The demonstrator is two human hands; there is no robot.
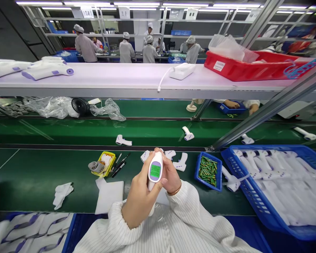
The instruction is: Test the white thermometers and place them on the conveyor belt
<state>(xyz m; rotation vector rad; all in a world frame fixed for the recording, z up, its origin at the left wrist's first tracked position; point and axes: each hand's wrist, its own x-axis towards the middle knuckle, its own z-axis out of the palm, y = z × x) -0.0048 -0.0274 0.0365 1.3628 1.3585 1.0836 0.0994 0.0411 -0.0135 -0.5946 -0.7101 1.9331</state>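
I hold a white and purple handheld thermometer (155,170) upright in front of me, its small green screen lit and facing me. My left hand (138,196) wraps the handle from below and the left. My right hand (170,174) cups the thermometer's right side, a bracelet at the wrist. Just beyond my hands, three more white thermometer units (180,162) lie on the green bench.
A small blue bin of green batteries (208,171) sits right of my hands, a big blue crate of thermometers (281,182) farther right. A yellow tray (103,163), pens and white cloths lie left. Loose units ride the green conveyor (68,131). Other workers stand beyond the shelf.
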